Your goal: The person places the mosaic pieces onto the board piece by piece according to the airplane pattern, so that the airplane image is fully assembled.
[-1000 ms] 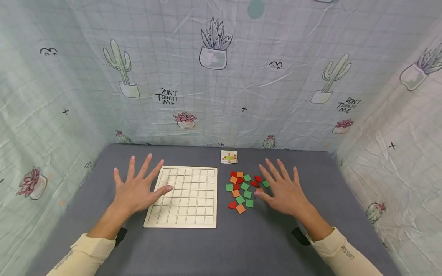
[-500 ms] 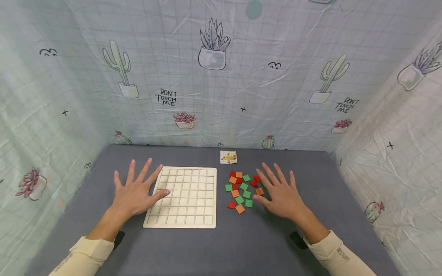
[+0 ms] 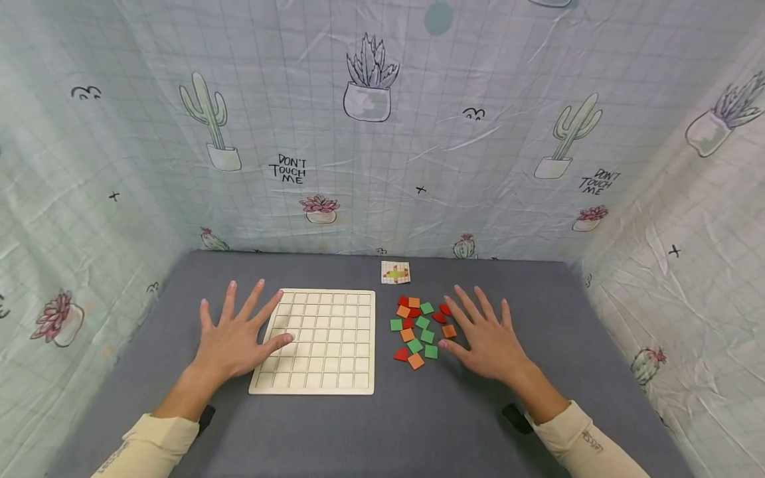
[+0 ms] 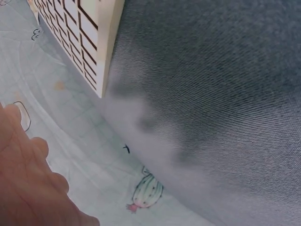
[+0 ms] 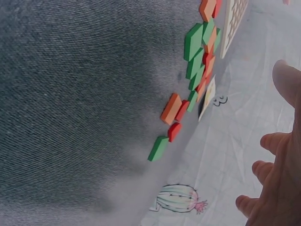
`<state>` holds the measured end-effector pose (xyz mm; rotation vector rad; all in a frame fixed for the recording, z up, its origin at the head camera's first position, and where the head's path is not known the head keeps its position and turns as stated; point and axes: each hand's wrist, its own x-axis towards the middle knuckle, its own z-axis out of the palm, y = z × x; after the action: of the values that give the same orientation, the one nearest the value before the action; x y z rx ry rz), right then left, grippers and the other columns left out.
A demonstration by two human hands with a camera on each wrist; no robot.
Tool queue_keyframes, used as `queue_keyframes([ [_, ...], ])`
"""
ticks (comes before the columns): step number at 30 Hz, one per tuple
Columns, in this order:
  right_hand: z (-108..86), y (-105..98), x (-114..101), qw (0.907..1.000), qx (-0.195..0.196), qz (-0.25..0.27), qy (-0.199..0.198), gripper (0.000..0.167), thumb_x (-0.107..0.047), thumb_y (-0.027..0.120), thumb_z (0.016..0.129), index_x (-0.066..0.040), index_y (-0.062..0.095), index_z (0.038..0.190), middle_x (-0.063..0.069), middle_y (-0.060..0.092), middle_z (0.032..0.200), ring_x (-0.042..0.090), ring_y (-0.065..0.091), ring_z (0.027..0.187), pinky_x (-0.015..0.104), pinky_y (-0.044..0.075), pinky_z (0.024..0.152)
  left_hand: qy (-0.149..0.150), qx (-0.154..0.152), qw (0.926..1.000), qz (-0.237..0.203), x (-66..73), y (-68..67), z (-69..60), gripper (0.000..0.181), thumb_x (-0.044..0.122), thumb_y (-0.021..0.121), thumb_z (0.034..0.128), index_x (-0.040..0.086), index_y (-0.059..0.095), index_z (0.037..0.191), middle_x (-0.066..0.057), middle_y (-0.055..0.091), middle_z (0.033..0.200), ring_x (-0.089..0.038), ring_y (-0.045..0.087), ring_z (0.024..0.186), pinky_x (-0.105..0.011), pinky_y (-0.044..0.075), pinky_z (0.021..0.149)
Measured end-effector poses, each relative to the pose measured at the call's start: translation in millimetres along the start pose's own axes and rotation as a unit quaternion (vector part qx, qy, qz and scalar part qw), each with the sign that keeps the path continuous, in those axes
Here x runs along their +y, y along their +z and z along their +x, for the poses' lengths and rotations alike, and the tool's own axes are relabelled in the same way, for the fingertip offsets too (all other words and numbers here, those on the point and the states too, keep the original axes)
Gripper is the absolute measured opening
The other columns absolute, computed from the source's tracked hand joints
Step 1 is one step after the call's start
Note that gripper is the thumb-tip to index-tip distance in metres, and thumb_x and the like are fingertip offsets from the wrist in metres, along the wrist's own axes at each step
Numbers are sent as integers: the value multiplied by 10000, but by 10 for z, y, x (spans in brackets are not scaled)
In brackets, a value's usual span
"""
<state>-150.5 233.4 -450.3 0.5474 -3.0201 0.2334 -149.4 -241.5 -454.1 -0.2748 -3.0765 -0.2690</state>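
Note:
My left hand (image 3: pixel 230 342) is spread over the left edge of a pale gridded board (image 3: pixel 325 342), holding nothing; in the left wrist view the hand (image 4: pixel 33 179) hangs above the surface, apart from the board (image 4: pixel 104 52). Fingers spread, my right hand (image 3: pixel 490 342) hovers just right of a loose group of small tiles, such as a green tile (image 3: pixel 431 352), an orange tile (image 3: pixel 449 331) and a red tile (image 3: pixel 402 355). In the right wrist view, a green tile (image 5: pixel 158 148) lies apart from that hand (image 5: pixel 277 174), which is also empty.
A small printed card (image 3: pixel 396 272) lies behind the tiles on the grey table (image 3: pixel 382 438). Hanging cloth (image 3: pixel 418 153) with cactus drawings encloses the table at the back and both sides.
The right hand has shifted slightly left and towards the person, uncovering more of an orange tile. The left hand has moved slightly towards the person. Board, card and tiles lie as before.

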Motion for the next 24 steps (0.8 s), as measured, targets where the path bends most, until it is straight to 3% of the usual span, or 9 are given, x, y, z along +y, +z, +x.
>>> queue_keyframes([
  [10, -20, 87, 50, 10000, 36, 76, -33, 884, -634, 642, 953, -246, 294, 1667, 47, 183, 1770, 430, 124, 1627, 805, 24, 1211, 99, -25, 9999, -35, -69, 59, -23, 898, 804, 500, 932, 372, 229, 1671, -70, 125, 1779, -520, -12, 1615, -858, -63, 1148],
  [16, -63, 120, 71, 9999, 92, 46, -45, 877, -620, 662, 946, -233, 324, 1657, 61, 214, 1762, 443, 152, 1618, 815, 51, 1201, 187, -107, 9998, -56, -136, 158, -36, 901, 803, 500, 933, 350, 245, 1669, -82, 134, 1776, -525, -4, 1612, -862, -56, 1144],
  [24, -61, 166, 98, 9999, 126, -51, -97, 862, -614, 655, 953, -225, 336, 1653, 65, 219, 1761, 433, 160, 1621, 818, 80, 1199, 132, -122, 9998, -86, -232, 223, -38, 900, 793, 496, 942, 370, 197, 1678, -85, 115, 1779, -538, 11, 1606, -867, -63, 1138],
])
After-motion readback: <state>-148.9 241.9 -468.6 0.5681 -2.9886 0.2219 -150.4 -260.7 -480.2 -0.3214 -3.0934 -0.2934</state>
